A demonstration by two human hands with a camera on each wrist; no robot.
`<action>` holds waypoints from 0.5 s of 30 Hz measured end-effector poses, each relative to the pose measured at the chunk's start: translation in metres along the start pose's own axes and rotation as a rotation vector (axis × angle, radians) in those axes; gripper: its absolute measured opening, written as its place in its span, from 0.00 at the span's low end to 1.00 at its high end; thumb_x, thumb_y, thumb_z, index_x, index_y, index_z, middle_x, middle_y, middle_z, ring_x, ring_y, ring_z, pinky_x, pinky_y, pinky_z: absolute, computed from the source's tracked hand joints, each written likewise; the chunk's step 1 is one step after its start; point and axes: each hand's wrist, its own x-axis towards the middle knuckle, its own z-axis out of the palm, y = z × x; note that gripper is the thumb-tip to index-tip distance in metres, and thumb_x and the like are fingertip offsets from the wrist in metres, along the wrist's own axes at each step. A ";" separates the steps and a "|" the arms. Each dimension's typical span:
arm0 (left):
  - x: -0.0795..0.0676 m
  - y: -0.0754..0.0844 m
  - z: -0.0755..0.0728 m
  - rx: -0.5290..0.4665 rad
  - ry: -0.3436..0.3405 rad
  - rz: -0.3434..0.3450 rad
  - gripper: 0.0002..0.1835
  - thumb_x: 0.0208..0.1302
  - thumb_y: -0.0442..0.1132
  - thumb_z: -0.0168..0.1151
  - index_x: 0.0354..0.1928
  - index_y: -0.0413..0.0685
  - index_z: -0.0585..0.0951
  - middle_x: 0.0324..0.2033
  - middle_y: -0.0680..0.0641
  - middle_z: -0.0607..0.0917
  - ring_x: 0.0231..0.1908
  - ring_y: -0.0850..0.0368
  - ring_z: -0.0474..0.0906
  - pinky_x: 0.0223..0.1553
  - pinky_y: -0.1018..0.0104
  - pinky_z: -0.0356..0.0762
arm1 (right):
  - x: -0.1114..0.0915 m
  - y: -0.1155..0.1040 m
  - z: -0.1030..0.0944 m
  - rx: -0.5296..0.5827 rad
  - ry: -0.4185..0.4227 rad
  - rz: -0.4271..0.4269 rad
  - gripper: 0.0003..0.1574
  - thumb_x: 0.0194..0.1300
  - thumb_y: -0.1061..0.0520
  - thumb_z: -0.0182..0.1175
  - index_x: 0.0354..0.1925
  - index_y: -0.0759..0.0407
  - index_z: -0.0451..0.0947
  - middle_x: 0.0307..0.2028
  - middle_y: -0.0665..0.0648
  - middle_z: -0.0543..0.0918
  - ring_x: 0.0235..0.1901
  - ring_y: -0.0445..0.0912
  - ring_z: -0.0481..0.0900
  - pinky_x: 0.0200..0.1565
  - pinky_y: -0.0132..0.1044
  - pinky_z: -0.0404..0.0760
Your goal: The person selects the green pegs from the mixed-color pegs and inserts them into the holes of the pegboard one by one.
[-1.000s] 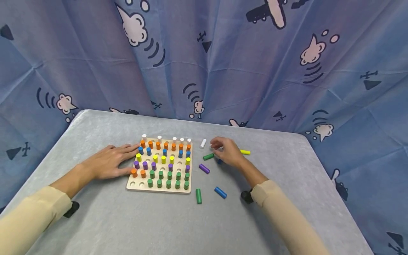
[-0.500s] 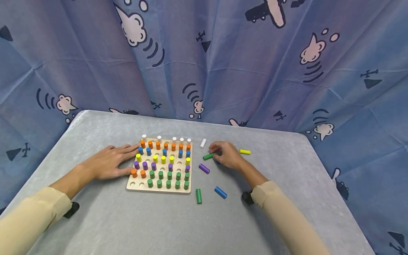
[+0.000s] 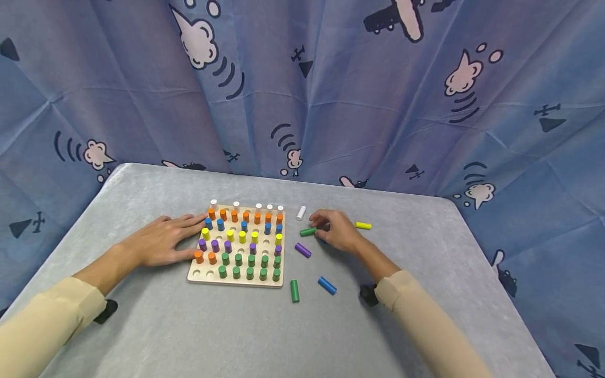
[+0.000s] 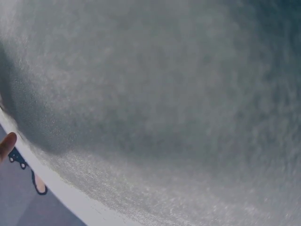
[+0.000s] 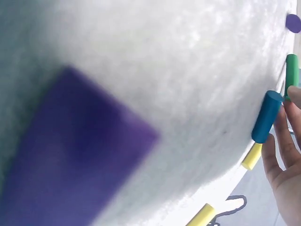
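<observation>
My left hand (image 3: pixel 160 241) lies flat with fingers spread along the left edge of a wooden pegboard (image 3: pixel 231 282), fingertips and thumb at its rim. Upright pegs in white, orange, blue, yellow, purple and green fill most of the board's holes. To the right of the board, my right hand (image 3: pixel 337 230) pinches one end of a green peg (image 3: pixel 308 231) between thumb and finger. In the right wrist view, a blue peg (image 5: pixel 266 117) lies right by the fingers, mostly hidden by the hand in the head view. The left wrist view shows one fingertip (image 4: pixel 7 145) and the table.
Loose pegs lie about the right hand: white (image 3: pixel 301 212), purple (image 3: pixel 303 250), yellow (image 3: pixel 363 226), green (image 3: pixel 294 290) and blue (image 3: pixel 327 285). Another yellow peg (image 5: pixel 252 156) shows behind the fingers. A patterned blue curtain (image 3: pixel 331 105) hangs behind the grey table (image 3: pixel 227 336).
My right hand has shifted slightly left onto the green peg, which has turned a little toward level. The left hand and the board have stayed put.
</observation>
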 end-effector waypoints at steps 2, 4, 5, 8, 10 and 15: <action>0.000 0.000 0.000 -0.002 -0.001 0.000 0.41 0.70 0.66 0.50 0.74 0.44 0.66 0.75 0.45 0.61 0.69 0.37 0.64 0.58 0.34 0.67 | 0.000 -0.002 -0.001 0.012 0.003 -0.001 0.20 0.60 0.70 0.66 0.52 0.64 0.81 0.41 0.55 0.87 0.45 0.48 0.83 0.53 0.47 0.80; 0.000 0.000 -0.001 -0.003 -0.003 -0.001 0.41 0.70 0.66 0.50 0.74 0.45 0.66 0.75 0.44 0.61 0.69 0.37 0.64 0.58 0.33 0.66 | 0.000 -0.004 -0.001 0.027 0.006 -0.003 0.20 0.61 0.70 0.66 0.52 0.64 0.81 0.41 0.56 0.86 0.44 0.47 0.83 0.51 0.45 0.81; 0.000 0.000 -0.001 -0.004 -0.004 0.000 0.41 0.70 0.66 0.50 0.74 0.45 0.66 0.75 0.44 0.61 0.69 0.37 0.64 0.58 0.33 0.66 | 0.000 -0.005 -0.002 0.032 0.007 -0.003 0.20 0.61 0.70 0.66 0.53 0.64 0.81 0.41 0.56 0.86 0.43 0.47 0.83 0.51 0.45 0.81; 0.000 0.000 -0.001 -0.005 -0.007 -0.001 0.41 0.70 0.66 0.50 0.73 0.44 0.66 0.75 0.44 0.61 0.69 0.37 0.64 0.58 0.33 0.66 | 0.000 -0.008 -0.003 0.033 0.012 -0.011 0.20 0.62 0.69 0.66 0.53 0.64 0.80 0.40 0.55 0.86 0.42 0.46 0.82 0.50 0.45 0.81; 0.000 0.000 -0.001 -0.004 -0.011 -0.005 0.41 0.70 0.66 0.50 0.74 0.44 0.66 0.75 0.44 0.61 0.69 0.37 0.64 0.59 0.33 0.66 | 0.000 -0.011 -0.004 0.033 0.022 -0.011 0.20 0.62 0.68 0.66 0.53 0.64 0.81 0.40 0.54 0.86 0.42 0.46 0.82 0.49 0.45 0.80; 0.001 0.000 -0.001 -0.008 -0.019 -0.010 0.41 0.70 0.66 0.50 0.74 0.45 0.65 0.75 0.44 0.60 0.70 0.37 0.63 0.59 0.32 0.65 | 0.001 -0.015 -0.005 0.030 0.032 -0.021 0.20 0.62 0.68 0.67 0.54 0.63 0.80 0.41 0.56 0.87 0.43 0.48 0.82 0.49 0.47 0.79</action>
